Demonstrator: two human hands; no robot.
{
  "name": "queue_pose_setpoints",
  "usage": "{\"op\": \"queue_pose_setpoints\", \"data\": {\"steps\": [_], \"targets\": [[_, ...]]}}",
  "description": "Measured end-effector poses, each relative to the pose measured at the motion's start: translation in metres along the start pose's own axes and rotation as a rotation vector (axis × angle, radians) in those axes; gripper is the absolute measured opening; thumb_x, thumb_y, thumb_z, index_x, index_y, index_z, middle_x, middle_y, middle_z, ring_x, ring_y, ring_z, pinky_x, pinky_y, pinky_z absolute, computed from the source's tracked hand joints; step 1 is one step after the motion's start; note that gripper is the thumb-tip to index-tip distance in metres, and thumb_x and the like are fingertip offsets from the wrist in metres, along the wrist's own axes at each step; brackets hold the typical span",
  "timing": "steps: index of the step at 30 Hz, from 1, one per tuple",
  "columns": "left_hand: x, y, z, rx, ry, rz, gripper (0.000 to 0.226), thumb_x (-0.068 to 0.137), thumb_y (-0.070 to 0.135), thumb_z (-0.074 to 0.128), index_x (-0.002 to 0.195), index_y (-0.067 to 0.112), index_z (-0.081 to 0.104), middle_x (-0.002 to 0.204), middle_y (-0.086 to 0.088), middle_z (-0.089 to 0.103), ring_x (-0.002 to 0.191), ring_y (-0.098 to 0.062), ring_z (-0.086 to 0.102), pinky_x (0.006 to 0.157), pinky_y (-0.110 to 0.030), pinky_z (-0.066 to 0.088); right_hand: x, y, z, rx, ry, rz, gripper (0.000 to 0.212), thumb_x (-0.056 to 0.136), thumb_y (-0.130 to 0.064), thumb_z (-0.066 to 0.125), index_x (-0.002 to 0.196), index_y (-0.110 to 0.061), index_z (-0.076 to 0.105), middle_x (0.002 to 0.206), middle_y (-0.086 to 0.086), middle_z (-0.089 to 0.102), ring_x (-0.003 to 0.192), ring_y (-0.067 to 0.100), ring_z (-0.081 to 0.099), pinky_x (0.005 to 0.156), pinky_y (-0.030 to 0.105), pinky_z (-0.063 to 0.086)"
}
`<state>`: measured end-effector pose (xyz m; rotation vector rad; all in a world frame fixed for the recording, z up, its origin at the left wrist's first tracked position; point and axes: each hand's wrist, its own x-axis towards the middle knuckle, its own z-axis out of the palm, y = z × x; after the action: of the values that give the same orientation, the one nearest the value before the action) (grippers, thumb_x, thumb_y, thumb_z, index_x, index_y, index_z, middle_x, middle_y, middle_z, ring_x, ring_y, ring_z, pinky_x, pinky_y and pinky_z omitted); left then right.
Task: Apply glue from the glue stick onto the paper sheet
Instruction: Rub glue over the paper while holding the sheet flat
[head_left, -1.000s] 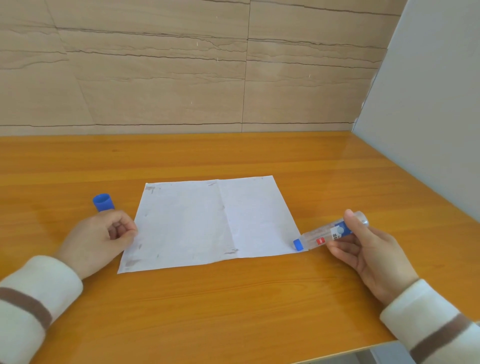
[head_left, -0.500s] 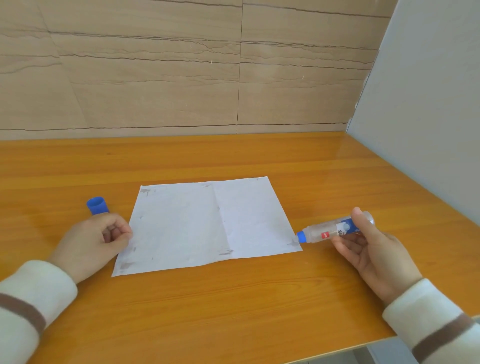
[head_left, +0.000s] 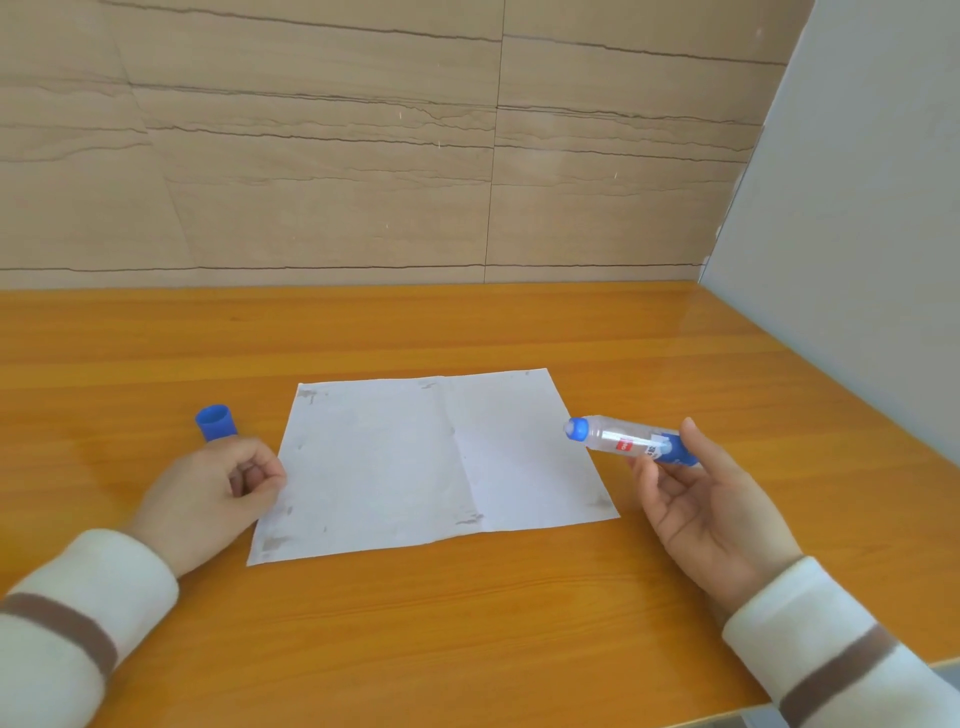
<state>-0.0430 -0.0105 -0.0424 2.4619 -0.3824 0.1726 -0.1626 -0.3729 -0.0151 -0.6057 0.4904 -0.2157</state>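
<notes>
Your right hand (head_left: 711, 499) holds the glue stick (head_left: 626, 440) up off the bench (head_left: 467, 623), pinching its rear blue end between thumb and fingers, palm turned upward. The clear tube lies nearly level, its blue applicator tip pointing left and hovering over the right edge of the paper sheet (head_left: 431, 462) without touching it. The sheet lies flat in the middle of the orange wooden bench, a vertical crease running down it right of centre, with greyish smudges at several corners and along its left half. Your left hand (head_left: 218, 488) rests on the bench at the sheet's left edge, fingers curled loosely into the palm with nothing in them; the knuckles sit just at the paper's border. Just beyond that hand, the blue cap (head_left: 215, 422) stands on the bench with its open end up, a little apart from the sheet. Both wrists show cream sleeves (head_left: 88, 613) with a brown band. A tan stone-patterned wall (head_left: 363, 156) rises behind the bench, and a pale grey panel (head_left: 857, 234) closes off the right side.
</notes>
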Motion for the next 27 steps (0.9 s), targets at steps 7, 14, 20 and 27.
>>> {"op": "queue_pose_setpoints", "data": {"steps": [7, 14, 20, 27], "targets": [[-0.002, 0.004, -0.001, -0.008, 0.057, 0.055, 0.028, 0.075, 0.002, 0.066, 0.067, 0.028, 0.060, 0.066, 0.004, 0.060, 0.061, -0.014, 0.054, 0.055, -0.011, 0.040, -0.005, 0.023, 0.029, -0.008, -0.124, 0.021, 0.011, 0.068, -0.016, 0.073, 0.071, -0.007, 0.067, 0.083, 0.017, 0.067, 0.065, 0.019, 0.067, 0.058, 0.021, 0.058], [-0.003, 0.005, -0.005, -0.021, 0.249, 0.138, 0.028, 0.074, 0.003, 0.067, 0.067, 0.029, 0.057, 0.065, 0.007, 0.057, 0.075, -0.009, 0.051, 0.059, -0.013, 0.039, -0.010, 0.050, 0.059, 0.002, -0.183, 0.071, 0.015, 0.068, -0.012, 0.074, 0.081, -0.005, 0.069, 0.083, 0.019, 0.070, 0.064, 0.019, 0.068, 0.059, 0.020, 0.058], [-0.004, 0.018, -0.009, -0.036, 0.281, 0.221, 0.025, 0.073, 0.003, 0.068, 0.069, 0.026, 0.058, 0.067, 0.010, 0.056, 0.073, -0.005, 0.050, 0.060, -0.013, 0.038, -0.014, 0.073, 0.087, 0.049, -0.204, 0.187, 0.032, 0.074, -0.013, 0.072, 0.102, 0.000, 0.066, 0.097, 0.025, 0.068, 0.066, 0.022, 0.069, 0.064, 0.024, 0.059], [-0.011, 0.059, -0.013, -0.615, 0.099, 0.184, 0.023, 0.076, 0.023, 0.070, 0.099, 0.028, 0.067, 0.103, 0.017, 0.070, 0.097, 0.003, 0.060, 0.079, -0.011, 0.047, -0.026, 0.107, 0.122, 0.042, -0.318, 0.337, 0.028, 0.072, -0.023, 0.073, 0.087, 0.001, 0.076, 0.094, 0.020, 0.072, 0.065, 0.021, 0.063, 0.063, 0.027, 0.058]]}}
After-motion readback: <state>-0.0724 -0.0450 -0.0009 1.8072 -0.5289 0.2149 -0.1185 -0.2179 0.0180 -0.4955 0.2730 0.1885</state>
